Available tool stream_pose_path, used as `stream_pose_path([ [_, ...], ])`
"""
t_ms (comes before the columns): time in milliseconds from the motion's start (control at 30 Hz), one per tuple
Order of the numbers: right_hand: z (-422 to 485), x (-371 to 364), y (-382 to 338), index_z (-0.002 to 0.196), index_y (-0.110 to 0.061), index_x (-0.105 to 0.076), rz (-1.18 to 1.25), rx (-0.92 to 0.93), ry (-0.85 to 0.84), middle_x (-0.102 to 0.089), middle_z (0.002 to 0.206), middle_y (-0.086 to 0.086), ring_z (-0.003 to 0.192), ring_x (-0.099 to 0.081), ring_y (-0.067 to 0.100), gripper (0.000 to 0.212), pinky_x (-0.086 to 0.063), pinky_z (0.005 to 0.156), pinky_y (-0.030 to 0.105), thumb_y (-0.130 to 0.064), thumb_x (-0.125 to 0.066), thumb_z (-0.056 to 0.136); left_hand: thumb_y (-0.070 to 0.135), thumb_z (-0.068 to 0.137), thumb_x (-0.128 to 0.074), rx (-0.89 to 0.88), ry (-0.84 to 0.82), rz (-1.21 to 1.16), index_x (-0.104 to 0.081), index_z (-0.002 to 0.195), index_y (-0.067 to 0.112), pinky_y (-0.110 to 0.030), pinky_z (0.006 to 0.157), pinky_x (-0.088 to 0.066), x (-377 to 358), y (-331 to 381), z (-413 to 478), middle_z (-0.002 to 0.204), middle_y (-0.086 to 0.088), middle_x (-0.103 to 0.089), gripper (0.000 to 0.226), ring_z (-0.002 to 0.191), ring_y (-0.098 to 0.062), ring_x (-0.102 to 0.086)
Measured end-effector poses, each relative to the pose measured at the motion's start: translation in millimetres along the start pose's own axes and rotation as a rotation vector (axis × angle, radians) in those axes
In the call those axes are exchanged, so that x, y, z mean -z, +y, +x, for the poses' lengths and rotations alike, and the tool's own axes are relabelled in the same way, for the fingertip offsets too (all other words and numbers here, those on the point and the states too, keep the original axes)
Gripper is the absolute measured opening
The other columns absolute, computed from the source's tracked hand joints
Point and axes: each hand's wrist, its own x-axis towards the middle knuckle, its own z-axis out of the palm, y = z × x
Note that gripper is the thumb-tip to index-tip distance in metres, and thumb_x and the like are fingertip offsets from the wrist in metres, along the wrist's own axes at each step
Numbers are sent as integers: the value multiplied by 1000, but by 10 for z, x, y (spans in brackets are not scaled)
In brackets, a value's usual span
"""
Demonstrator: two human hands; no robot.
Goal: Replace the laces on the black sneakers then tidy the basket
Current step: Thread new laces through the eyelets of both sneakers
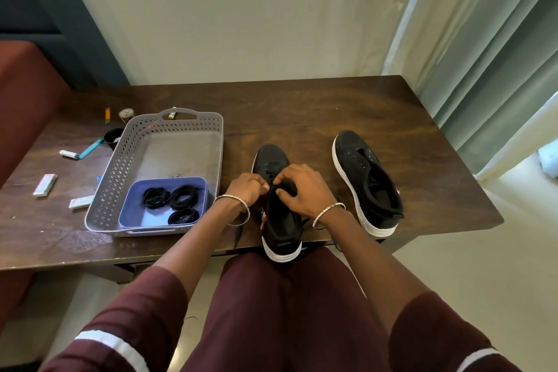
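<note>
Two black sneakers with white soles stand on the wooden table [317, 106]. The near sneaker [280, 232] sits at the front edge, heel toward me. My left hand [247, 189] pinches a black lace at its left eyelets, and a lace end [237, 234] hangs below my wrist. My right hand [302, 190] curls over the tongue and pinches the lace on the right side. The second sneaker [367, 181] stands to the right without laces. A grey perforated basket [157, 136] on the left holds a blue tray [133, 205] with three coiled black laces [173, 201].
Small items lie left of the basket: white packets [45, 185], a white tube with a teal handle [80, 154], a black cup [113, 136], a yellow lighter [107, 116] and a small clock [126, 113]. A red sofa stands at the left, curtains at the right.
</note>
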Motion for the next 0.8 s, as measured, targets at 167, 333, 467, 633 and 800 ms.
stream_pose_path([
  [167,45,26,-99,96,-28,-71,-112,-60,27,-69,105,-10,106,-56,17,8,-41,90,39,-31,-70,88,10,93,-59,2,10,-33,-63,77,17,-29,58,-39,-30,-22,-25,71,0,-58,18,63,-17,-51],
  [333,112,41,-113,86,-27,-71,-164,-76,9,-69,99,-8,107,-53,19,7,-38,89,39,-27,-67,91,13,96,-58,-184,135,-46,-60,93,18,-28,72,-48,-110,-146,-152,75,5,-59,6,72,-15,-55],
  [467,162,41,-105,92,-24,-67,-207,-38,-65,-64,106,-4,114,-49,21,9,-38,92,43,-20,-60,95,17,90,-68,-329,226,129,-62,102,15,-17,68,-45,-175,-163,-262,84,8,-61,13,72,-8,-54],
  [633,151,17,-47,95,-23,-64,-195,-41,-100,-61,109,-3,111,-48,21,14,-35,89,41,-14,-54,96,20,90,-68,-369,311,236,-71,95,17,-31,77,-50,-156,-137,-216,93,-1,-67,7,84,-17,-63],
  [800,95,-116,-38,92,-24,-54,-111,-94,-37,-60,106,-2,105,-53,22,14,-40,88,44,-12,-50,97,14,87,-70,-330,262,280,-77,93,18,-28,81,-53,-63,-142,-174,95,-1,-74,10,88,-17,-68],
])
